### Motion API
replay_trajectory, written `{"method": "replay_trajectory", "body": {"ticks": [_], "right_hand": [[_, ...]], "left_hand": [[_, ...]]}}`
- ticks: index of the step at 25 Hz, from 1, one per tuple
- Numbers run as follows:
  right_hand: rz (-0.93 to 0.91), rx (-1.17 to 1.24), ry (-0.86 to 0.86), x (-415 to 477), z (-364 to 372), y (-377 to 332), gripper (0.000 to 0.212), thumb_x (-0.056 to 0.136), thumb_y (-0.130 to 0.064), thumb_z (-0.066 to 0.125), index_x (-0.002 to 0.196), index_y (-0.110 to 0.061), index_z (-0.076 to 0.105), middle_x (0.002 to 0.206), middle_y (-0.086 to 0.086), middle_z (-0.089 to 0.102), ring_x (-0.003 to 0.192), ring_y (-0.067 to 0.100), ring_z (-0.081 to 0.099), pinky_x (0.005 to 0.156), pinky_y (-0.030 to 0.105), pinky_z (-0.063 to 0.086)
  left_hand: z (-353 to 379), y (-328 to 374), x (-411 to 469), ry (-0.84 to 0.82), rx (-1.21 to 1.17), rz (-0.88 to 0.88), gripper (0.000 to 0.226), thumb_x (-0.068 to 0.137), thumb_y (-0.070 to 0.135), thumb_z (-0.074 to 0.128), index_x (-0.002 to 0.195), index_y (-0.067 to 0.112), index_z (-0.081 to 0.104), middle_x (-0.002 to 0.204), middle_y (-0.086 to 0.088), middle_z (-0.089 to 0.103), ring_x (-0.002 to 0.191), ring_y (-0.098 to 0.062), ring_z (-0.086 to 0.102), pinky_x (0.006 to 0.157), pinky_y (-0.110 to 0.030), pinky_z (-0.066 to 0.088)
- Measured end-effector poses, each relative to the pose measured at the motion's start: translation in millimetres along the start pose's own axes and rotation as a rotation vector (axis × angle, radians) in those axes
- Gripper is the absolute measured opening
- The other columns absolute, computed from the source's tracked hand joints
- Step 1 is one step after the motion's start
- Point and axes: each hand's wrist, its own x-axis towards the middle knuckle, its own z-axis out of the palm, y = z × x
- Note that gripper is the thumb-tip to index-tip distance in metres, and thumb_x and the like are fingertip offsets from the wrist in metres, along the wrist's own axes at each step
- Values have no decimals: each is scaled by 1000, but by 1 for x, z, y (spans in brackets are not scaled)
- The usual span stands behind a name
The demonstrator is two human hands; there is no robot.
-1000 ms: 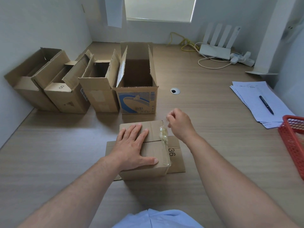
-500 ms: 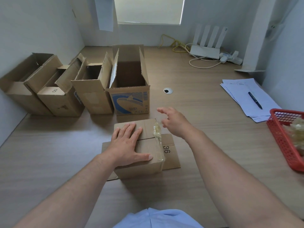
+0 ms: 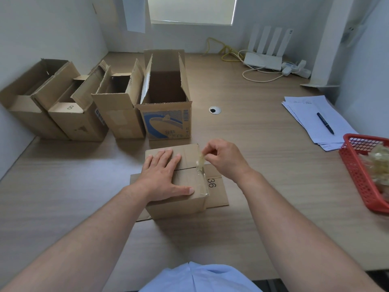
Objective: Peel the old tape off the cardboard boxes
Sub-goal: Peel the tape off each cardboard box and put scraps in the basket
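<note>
A small closed cardboard box [image 3: 185, 200] sits on the wooden desk in front of me, one flap marked 36 lying flat to its right. My left hand [image 3: 163, 175] presses flat on the box top with straight fingers. A strip of old clear tape [image 3: 201, 171] runs along the box's right top edge, its far end crumpled and lifted. My right hand [image 3: 224, 160] pinches that lifted end between thumb and fingertips.
Several open cardboard boxes [image 3: 117, 106] stand in a row at the back left. A red basket [image 3: 357, 175] with crumpled tape sits at the right edge. Papers with a pen [image 3: 325, 123] lie behind it. A router and cables [image 3: 263, 60] are at the back.
My right hand let go of the tape, opened beside the box half a second ago, and now pinches the tape's crumpled end again. My left hand stayed pressed on the box.
</note>
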Motion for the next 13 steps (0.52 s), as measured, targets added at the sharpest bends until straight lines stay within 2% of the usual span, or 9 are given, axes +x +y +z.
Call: {"method": "replay_trajectory", "body": {"ticks": [4, 8, 11, 13], "right_hand": [[-141, -186, 77, -22, 5, 0, 10, 81, -3, 56, 86, -12, 58, 85, -4, 52, 80, 21, 54, 66, 33, 42], [-192, -193, 125, -44, 0, 11, 21, 80, -5, 61, 99, -12, 67, 97, 1, 57, 70, 18, 57, 64, 35, 50], [-207, -131, 315, -60, -7, 16, 32, 77, -5, 69, 108, -13, 71, 93, 6, 60, 56, 17, 55, 58, 34, 53], [-256, -126, 407, -68, -7, 15, 30, 74, -9, 71, 105, -11, 71, 87, 5, 61, 51, 15, 53, 53, 31, 52]], "left_hand": [[-2, 2, 0, 7, -8, -6, 113, 67, 87, 45, 153, 30, -2, 160, 4, -14, 145, -15, -18, 114, -38, -14], [-3, 2, -2, 9, -20, -15, 113, 68, 86, 47, 153, 30, -1, 161, 4, -13, 146, -15, -17, 115, -39, -12], [-2, 2, -3, 16, -32, -18, 112, 68, 85, 48, 153, 29, 1, 161, 4, -11, 146, -15, -16, 115, -39, -12], [-2, 4, -5, 41, -49, -21, 110, 69, 83, 50, 153, 28, 5, 161, 4, -9, 146, -15, -15, 116, -40, -11]]}}
